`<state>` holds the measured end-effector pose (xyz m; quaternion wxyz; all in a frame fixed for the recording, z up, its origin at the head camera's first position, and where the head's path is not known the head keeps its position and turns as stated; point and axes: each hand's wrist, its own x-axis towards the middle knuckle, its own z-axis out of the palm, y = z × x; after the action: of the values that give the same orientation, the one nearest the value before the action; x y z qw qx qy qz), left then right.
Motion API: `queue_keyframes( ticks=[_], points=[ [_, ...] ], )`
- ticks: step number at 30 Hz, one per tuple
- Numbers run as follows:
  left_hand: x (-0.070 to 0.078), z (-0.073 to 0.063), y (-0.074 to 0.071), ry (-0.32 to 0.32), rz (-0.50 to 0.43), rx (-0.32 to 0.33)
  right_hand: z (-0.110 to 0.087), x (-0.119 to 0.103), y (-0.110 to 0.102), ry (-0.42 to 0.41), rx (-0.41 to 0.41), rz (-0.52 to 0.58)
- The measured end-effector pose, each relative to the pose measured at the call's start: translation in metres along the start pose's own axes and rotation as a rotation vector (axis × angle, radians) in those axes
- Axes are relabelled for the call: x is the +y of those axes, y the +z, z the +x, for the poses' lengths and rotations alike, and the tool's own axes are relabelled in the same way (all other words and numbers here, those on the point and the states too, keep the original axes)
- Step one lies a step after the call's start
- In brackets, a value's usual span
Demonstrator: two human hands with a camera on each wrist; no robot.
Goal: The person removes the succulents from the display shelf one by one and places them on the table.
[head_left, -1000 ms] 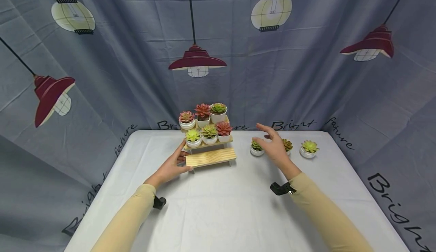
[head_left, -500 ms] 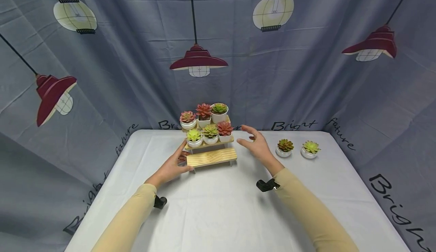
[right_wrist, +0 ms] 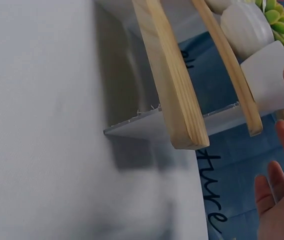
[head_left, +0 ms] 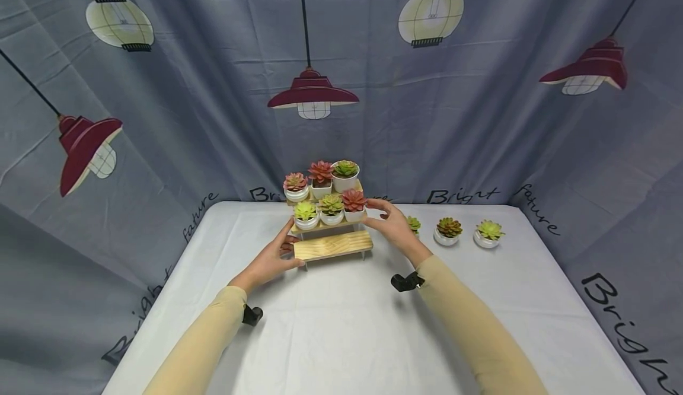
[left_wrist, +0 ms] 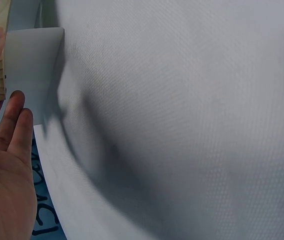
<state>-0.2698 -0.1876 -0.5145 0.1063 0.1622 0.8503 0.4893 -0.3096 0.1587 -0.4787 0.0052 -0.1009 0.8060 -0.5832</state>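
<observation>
At the bottom of the frame, two pale yellow sleeves (head_left: 197, 341) reach over the white cloth of the worktop (head_left: 331, 324), each with a black device (head_left: 252, 315) at the wrist. Left of centre, the left hand (head_left: 269, 260) grasps the left end of a three-tier stand (head_left: 333, 245), thumb on the lowest plank. Close by, right of the stand, the right hand (head_left: 396, 229) is unclenched, its thumb at the pot of a red succulent (head_left: 353, 201); whether it presses there cannot be told.

The stand sits in the middle of the frame: grained, light wooden planks on thin, pale, smooth side panels. On its middle tier, left to right, round white pots hold a yellow-green succulent (head_left: 306, 210) and a green succulent (head_left: 331, 204), then a straight-sided white pot holds the red one. Right of centre on the worktop, a small green plant (head_left: 413, 224) is partly hidden by the right hand; beside it, ridged round white pots carry a brownish-green succulent (head_left: 449, 227) and a lime succulent (head_left: 490, 229).

On the top tier stand a pink rosette (head_left: 296, 182) in a round pot, a coral rosette (head_left: 321, 171) in a squarish one and a dark green rosette (head_left: 345, 169) in a wider cup. Behind hangs a creased grey-blue curtain (head_left: 469, 134), printed with red lamps, bulbs and the black script "Bright" and "fature".
</observation>
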Motion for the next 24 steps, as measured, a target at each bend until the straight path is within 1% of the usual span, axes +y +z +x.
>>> queue_keyframes(
  ticks=[6,11,24],
  points=[
    [0.0,0.0,0.0,0.006,-0.006,0.003,0.009,0.004,0.005,0.041,-0.008,0.012],
    [0.0,0.0,-0.001,0.012,0.0,0.006,0.012,0.005,0.009,0.07,-0.013,0.01],
    [-0.002,0.001,0.0,0.02,0.014,0.013,0.016,0.008,0.013,0.067,-0.017,0.012]
  ],
)
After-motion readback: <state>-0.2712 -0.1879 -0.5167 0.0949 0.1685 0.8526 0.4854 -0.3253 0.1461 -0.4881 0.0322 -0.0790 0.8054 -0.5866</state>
